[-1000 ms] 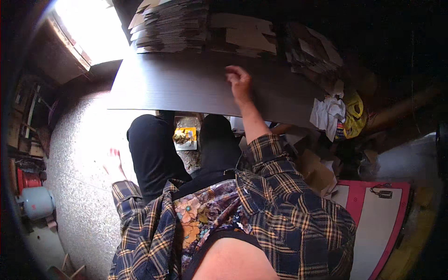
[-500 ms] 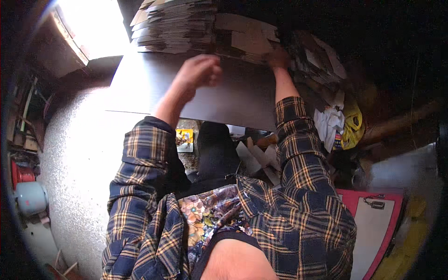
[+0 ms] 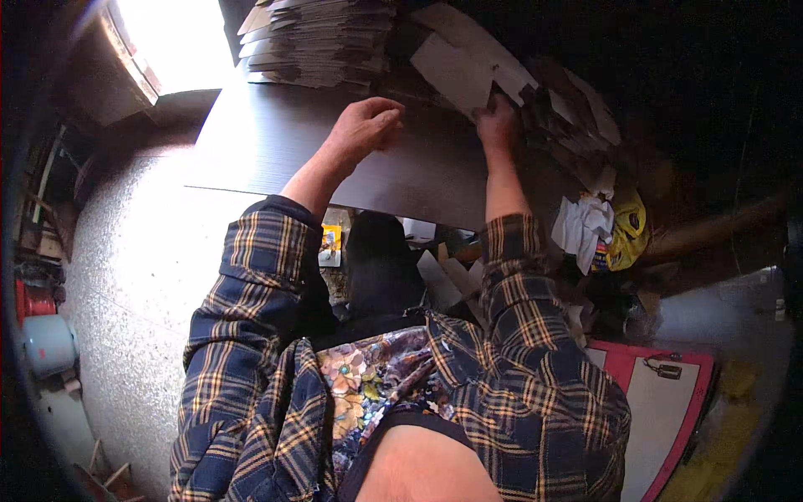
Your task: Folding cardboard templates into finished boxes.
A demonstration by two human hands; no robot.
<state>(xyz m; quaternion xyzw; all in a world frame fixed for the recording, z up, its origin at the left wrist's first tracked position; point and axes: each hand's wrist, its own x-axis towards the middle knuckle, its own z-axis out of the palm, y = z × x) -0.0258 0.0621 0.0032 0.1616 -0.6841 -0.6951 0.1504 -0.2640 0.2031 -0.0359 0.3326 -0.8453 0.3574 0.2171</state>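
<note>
My right hand (image 3: 499,125) is closed on the near edge of a flat cardboard piece (image 3: 453,71), which it holds tilted over the far right of the dark table (image 3: 427,180). My left hand (image 3: 368,127) hovers above the middle of the table, its fingers curled in and nothing visible in them. Beyond it, at the far left of the table, stands a tall stack of folded cardboard pieces (image 3: 314,46). To the right of my right hand lies another heap of cardboard pieces (image 3: 581,105), partly lost in shadow.
A yellow plastic bag (image 3: 629,230) and crumpled white paper (image 3: 583,222) are right of the table. A pink-edged white board (image 3: 657,402) is at lower right. A bright window (image 3: 180,42) opens at upper left, above the speckled floor (image 3: 125,276). Cardboard scraps (image 3: 439,280) lie below the table edge.
My right hand has lifted and turned the cardboard piece, raising it off the table and tilting it towards the right heap. My left hand has shifted slightly right.
</note>
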